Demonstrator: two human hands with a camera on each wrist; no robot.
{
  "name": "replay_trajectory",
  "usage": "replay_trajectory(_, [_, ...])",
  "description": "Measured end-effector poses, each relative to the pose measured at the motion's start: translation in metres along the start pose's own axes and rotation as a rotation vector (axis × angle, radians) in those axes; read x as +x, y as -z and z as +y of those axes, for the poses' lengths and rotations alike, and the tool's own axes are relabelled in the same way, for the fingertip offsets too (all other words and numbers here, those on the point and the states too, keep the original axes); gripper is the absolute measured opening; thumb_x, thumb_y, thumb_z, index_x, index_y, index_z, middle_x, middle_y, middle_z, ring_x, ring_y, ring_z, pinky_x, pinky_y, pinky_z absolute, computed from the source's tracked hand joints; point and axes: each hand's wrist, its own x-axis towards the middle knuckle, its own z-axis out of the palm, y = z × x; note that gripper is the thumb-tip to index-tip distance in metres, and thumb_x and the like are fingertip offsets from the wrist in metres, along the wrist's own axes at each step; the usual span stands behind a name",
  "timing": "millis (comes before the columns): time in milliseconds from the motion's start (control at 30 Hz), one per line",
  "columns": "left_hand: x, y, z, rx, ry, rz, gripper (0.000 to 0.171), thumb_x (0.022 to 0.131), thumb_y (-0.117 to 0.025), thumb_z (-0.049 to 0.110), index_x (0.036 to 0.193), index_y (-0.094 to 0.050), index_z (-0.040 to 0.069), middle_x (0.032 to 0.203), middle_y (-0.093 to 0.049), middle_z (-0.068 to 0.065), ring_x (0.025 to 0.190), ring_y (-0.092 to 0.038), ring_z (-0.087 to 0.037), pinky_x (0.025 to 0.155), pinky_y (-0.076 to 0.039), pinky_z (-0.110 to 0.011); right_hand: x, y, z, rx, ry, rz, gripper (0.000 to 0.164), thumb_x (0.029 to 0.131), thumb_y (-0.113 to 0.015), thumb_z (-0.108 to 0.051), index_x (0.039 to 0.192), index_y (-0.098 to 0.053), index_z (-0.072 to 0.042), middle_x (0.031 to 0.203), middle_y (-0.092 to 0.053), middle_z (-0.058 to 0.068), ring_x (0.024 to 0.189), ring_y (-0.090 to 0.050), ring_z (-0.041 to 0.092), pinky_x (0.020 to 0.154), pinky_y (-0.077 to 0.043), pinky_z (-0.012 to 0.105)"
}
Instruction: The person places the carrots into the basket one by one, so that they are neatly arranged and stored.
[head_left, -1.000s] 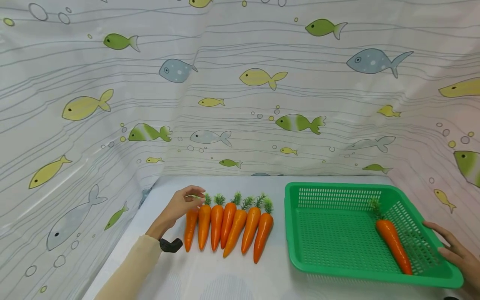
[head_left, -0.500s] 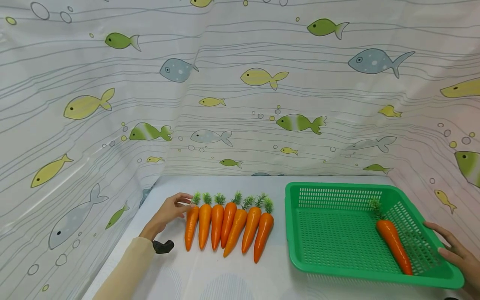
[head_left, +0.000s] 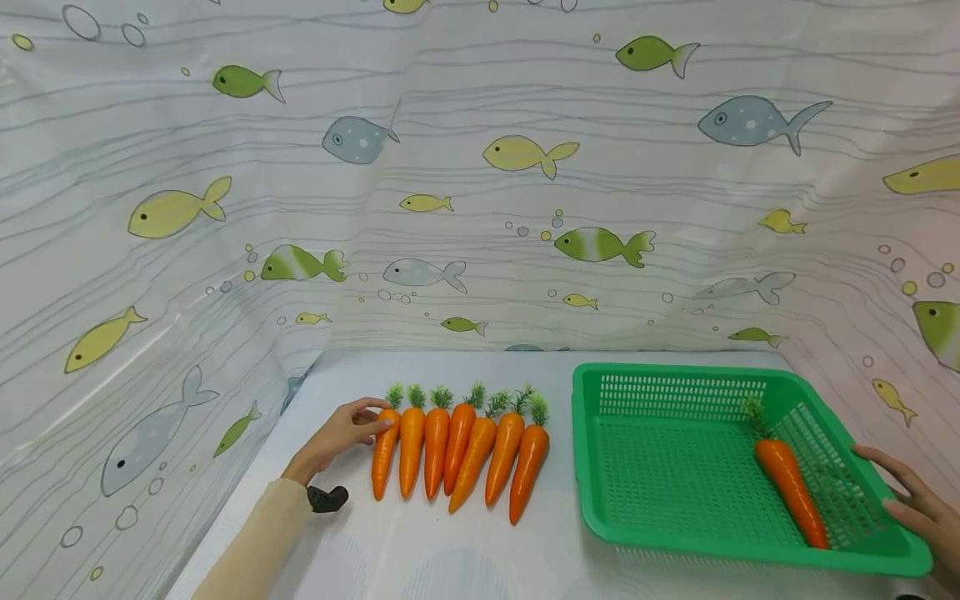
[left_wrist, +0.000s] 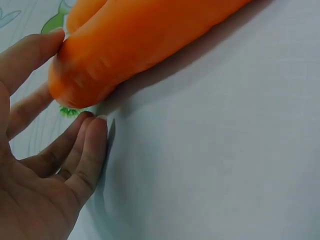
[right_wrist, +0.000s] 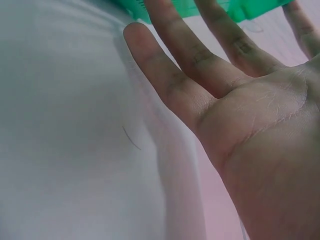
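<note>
Seven is too many to count singly, so several orange carrots (head_left: pixel 436 450) with green tops lie side by side. At the row's left end, my left hand (head_left: pixel 341 435) pinches the thick end of the leftmost carrot (head_left: pixel 384 458) between thumb and forefinger. In the left wrist view this carrot (left_wrist: pixel 130 45) fills the top, its tip out of frame, and the other fingers (left_wrist: pixel 92 150) stay below it. My right hand (head_left: pixel 918 508) rests at the right rim of a green plastic basket (head_left: pixel 588 500), with fingers (right_wrist: pixel 170 45) extended in the right wrist view. One carrot (head_left: pixel 791 492) lies inside the basket.
The white table (head_left: pixel 480 558) ends at a fish-printed sheet (head_left: pixel 480 192) hanging behind and along both sides. A black strap device (head_left: pixel 327 499) sits at the left wrist, beside the carrot row.
My left hand first drew back left from over the carrot tops, then came in to the leftmost carrot's thick end. The right hand has stayed at the basket rim.
</note>
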Motion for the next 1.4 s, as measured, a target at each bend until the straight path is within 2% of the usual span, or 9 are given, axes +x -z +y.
replay_trajectory(167, [0.001,-0.001,0.001,0.053,0.007,0.002,0.059,0.091,-0.08,0.041,0.139,-0.06,0.013,0.124,-0.063,-0.015,0.106,-0.062,-0.027,0.083,-0.06,-0.039,0.003,-0.002,-0.004,0.08,0.024,-0.02,0.071,0.111,-0.025,0.001,0.157,-0.01,-0.051,0.127,-0.04,-0.038,0.092,-0.075,0.022,0.067,-0.061,0.055])
replay_trajectory(300, [0.001,-0.004,0.001,0.088,0.025,0.004,0.064,0.087,-0.084,0.042,0.139,-0.059,0.014,0.124,-0.061,-0.015,0.107,-0.061,-0.028,0.083,-0.058,-0.037,0.004,-0.005,-0.004,0.075,0.066,-0.016,0.071,0.11,-0.025,0.003,0.157,-0.013,-0.049,0.129,-0.035,-0.036,0.093,-0.074,0.018,0.066,-0.062,0.052])
replay_trajectory(467, [-0.001,-0.005,0.004,0.081,0.022,-0.007,0.065,0.088,-0.084,0.037,0.141,-0.056,0.01,0.127,-0.058,-0.018,0.109,-0.061,-0.031,0.083,-0.059,-0.038,0.005,-0.005,-0.004,0.089,0.081,-0.03,0.072,0.109,-0.025,0.004,0.155,-0.015,-0.051,0.127,-0.039,-0.036,0.091,-0.074,0.019,0.065,-0.062,0.05])
replay_trajectory(633, [-0.004,-0.003,0.009,0.05,0.01,-0.001,0.062,0.09,-0.082,0.033,0.141,-0.055,0.008,0.132,-0.055,-0.021,0.111,-0.062,-0.031,0.082,-0.06,-0.038,0.007,-0.005,-0.005,0.104,0.123,-0.066,0.075,0.108,-0.022,0.008,0.155,-0.015,-0.05,0.129,-0.04,-0.035,0.09,-0.075,0.021,0.065,-0.063,0.047])
replay_trajectory(900, [-0.01,0.0,0.007,-0.06,0.0,-0.007,0.058,0.093,-0.08,0.025,0.14,-0.052,0.006,0.143,-0.052,-0.025,0.119,-0.061,-0.035,0.083,-0.061,-0.04,0.007,-0.004,-0.006,-0.023,0.098,-0.014,0.073,0.109,-0.024,0.005,0.153,-0.014,-0.052,0.126,-0.036,-0.037,0.084,-0.075,0.022,0.062,-0.062,0.048])
replay_trajectory(1067, [-0.013,0.004,0.004,-0.091,-0.026,-0.004,0.057,0.095,-0.078,0.022,0.143,-0.052,0.009,0.146,-0.051,-0.023,0.124,-0.058,-0.038,0.086,-0.06,-0.041,0.01,-0.002,-0.003,0.088,0.127,-0.072,0.073,0.109,-0.022,0.006,0.156,-0.014,-0.05,0.127,-0.037,-0.037,0.091,-0.074,0.018,0.066,-0.063,0.047])
replay_trajectory(1133, [-0.014,0.006,0.004,-0.086,-0.049,-0.002,0.058,0.095,-0.077,0.021,0.145,-0.052,0.009,0.147,-0.05,-0.022,0.124,-0.057,-0.038,0.088,-0.06,-0.042,0.01,-0.005,-0.002,0.084,0.125,-0.046,0.072,0.109,-0.023,0.005,0.157,-0.014,-0.048,0.128,-0.031,-0.035,0.093,-0.072,0.011,0.067,-0.063,0.046])
replay_trajectory(1267, [-0.017,0.007,0.008,-0.099,-0.075,0.01,0.06,0.095,-0.077,0.02,0.148,-0.052,0.008,0.15,-0.048,-0.019,0.119,-0.06,-0.035,0.09,-0.059,-0.042,0.006,-0.012,-0.003,-0.06,0.073,0.058,0.071,0.11,-0.026,0.002,0.156,-0.011,-0.051,0.13,-0.019,-0.03,0.094,-0.067,-0.001,0.065,-0.063,0.042])
replay_trajectory(1400, [-0.02,0.006,0.014,-0.137,-0.104,0.007,0.063,0.095,-0.077,0.021,0.15,-0.049,0.007,0.151,-0.046,-0.02,0.115,-0.065,-0.034,0.092,-0.058,-0.041,0.002,-0.015,-0.006,-0.077,0.049,0.078,0.071,0.11,-0.025,0.001,0.154,-0.01,-0.053,0.13,-0.016,-0.031,0.091,-0.067,0.0,0.064,-0.063,0.041])
